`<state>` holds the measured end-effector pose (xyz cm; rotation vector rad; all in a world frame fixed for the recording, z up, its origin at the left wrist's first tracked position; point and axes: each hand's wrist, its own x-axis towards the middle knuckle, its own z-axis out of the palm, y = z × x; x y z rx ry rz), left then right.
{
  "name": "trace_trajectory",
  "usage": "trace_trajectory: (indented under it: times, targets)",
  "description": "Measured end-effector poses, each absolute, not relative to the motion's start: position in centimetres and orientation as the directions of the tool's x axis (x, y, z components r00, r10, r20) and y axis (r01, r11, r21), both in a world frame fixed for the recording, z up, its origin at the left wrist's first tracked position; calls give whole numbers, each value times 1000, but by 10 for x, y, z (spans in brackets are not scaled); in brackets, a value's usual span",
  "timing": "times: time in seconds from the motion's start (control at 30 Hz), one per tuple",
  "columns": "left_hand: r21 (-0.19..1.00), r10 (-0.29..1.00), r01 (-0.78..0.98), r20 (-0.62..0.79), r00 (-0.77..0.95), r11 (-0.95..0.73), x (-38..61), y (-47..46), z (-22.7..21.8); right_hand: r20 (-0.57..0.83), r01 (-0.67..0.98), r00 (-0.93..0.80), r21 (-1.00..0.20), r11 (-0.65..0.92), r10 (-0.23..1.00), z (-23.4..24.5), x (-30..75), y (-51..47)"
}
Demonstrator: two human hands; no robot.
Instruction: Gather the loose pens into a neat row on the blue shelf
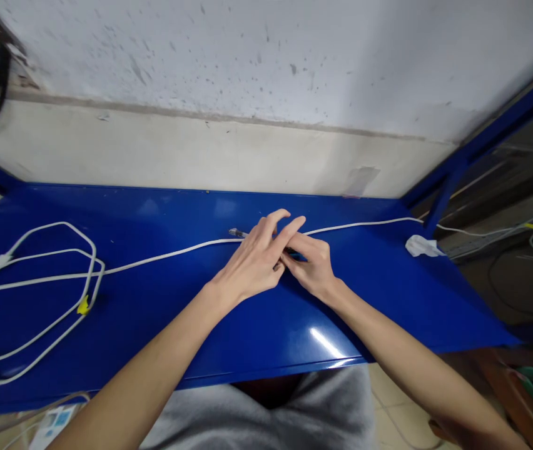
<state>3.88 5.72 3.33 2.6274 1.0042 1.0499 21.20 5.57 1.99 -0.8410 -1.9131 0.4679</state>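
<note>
White cable (167,251) looks light and floppy, best pinched at its plug (237,232). Left hand (254,259) and right hand (308,265) curl together there — actual hold hidden.

From where I sit, my left hand (252,262) and right hand (311,265) meet just below the middle of the frame, fingers close together (the left's top two reach across above the right's). My bare left forearm (149,369) and right forearm (411,369) angle in from the lower corners.
</note>
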Motion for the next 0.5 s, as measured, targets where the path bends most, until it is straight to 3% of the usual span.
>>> trace_trajectory:
  times: [0.17,0.37,0.5]
  targets:
    - [304,567,507,640,519,-806,46,47,35,474,436,-149,-756,488,868,20,205,50]
    - [359,548,436,698,461,-825,54,42,27,298,188,-217,-921,340,929,22,190,40]
    - [407,561,405,717,413,-819,54,43,22,210,66,-212,-971,229,954,22,188,46]
